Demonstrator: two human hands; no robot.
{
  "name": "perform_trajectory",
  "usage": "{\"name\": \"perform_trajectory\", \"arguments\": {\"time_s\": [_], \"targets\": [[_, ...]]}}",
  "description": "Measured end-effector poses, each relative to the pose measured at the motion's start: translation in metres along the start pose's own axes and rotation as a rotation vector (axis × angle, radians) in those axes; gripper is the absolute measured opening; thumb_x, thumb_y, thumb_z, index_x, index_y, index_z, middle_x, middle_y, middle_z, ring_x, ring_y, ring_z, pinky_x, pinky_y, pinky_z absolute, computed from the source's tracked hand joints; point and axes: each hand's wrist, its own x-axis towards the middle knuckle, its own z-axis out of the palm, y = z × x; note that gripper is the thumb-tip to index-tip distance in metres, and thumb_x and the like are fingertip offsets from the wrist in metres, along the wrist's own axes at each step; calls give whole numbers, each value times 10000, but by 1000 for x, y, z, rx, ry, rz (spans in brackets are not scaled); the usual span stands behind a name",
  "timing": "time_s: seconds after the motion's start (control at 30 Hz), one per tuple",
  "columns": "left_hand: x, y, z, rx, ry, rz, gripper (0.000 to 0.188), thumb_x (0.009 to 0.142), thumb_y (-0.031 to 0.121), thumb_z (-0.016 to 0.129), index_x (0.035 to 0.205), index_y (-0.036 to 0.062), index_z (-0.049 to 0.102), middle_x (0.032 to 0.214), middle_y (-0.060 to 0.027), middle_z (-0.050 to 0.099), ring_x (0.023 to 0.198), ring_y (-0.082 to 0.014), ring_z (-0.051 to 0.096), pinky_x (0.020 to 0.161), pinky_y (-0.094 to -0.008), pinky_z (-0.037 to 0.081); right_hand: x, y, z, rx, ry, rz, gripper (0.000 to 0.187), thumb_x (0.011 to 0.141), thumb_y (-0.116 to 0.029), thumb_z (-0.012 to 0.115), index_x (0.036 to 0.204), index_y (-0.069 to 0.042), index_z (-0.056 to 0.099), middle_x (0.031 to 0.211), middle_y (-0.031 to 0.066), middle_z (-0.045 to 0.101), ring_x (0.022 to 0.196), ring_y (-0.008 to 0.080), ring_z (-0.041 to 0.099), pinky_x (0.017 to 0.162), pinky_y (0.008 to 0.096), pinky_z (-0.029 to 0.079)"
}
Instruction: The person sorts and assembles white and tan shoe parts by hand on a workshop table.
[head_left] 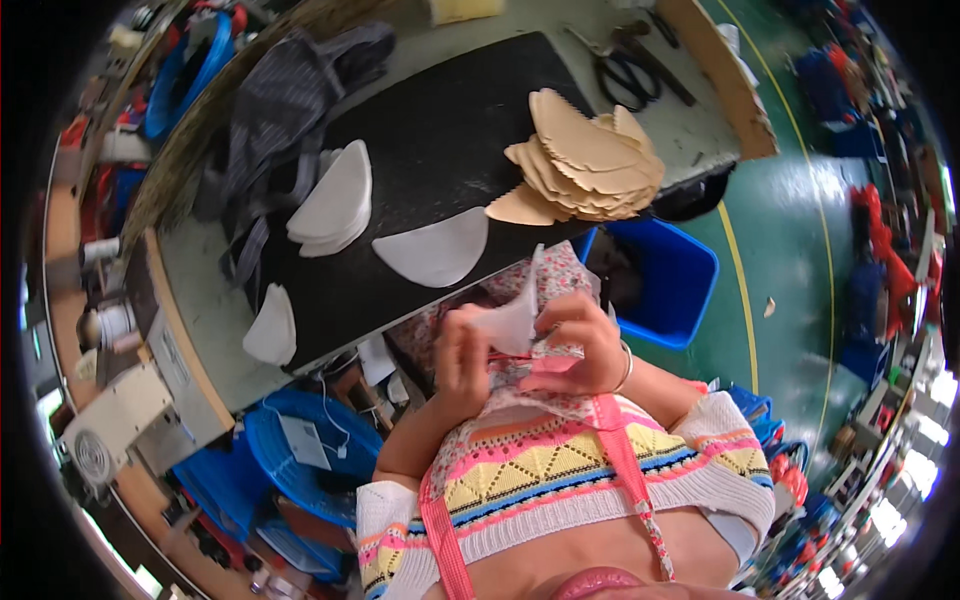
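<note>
A white half-moon pad point(512, 322) is up in front of my chest, above the table's near edge. My left hand point(462, 362) is closed on its left end, slightly blurred. My right hand point(582, 345) has its fingers curled against the pad's right side, with the thumb lower down. On the black board point(440, 130) lie a single white half-moon pad point(435, 248), a small stack of such pads point(335, 205) and another few point(271, 328) at the near left. A heap of tan pieces with serrated edges point(585, 160) sits at the board's right.
Black-handled scissors point(628, 80) lie at the far right beside a dark-handled tool point(655, 62). Grey striped cloth point(280, 100) is bunched at the left. A blue bin point(665, 280) stands off the table's right edge. Wooden boards point(722, 70) border the table.
</note>
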Motion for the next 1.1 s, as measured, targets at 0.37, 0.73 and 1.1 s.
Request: {"name": "perform_trajectory", "arguments": {"time_s": [0.37, 0.73, 1.1], "targets": [[17, -5, -49, -98, 158, -266, 509, 917, 419, 437, 1124, -44, 476, 984, -111, 587, 921, -149, 570, 821, -286, 448, 61, 17, 30, 289, 132, 44, 172, 719, 85, 626, 781, -3, 492, 767, 96, 538, 607, 175, 514, 537, 244, 408], [48, -41, -94, 249, 575, -105, 208, 812, 155, 659, 800, -30, 565, 692, -47, 599, 583, -83, 548, 526, -226, 434, 48, 79, 65, -278, 104, 434, 228, 694, -79, 713, 607, -13, 512, 562, 74, 531, 461, 162, 536, 460, 259, 425], [56, -44, -104, 534, 523, -83, 201, 744, 112, 699, 735, -38, 567, 660, -101, 590, 536, -153, 575, 486, -263, 433, 44, 86, 69, -390, -40, 420, 220, 687, -71, 693, 596, -4, 504, 589, 76, 519, 478, 169, 541, 464, 264, 435]]}}
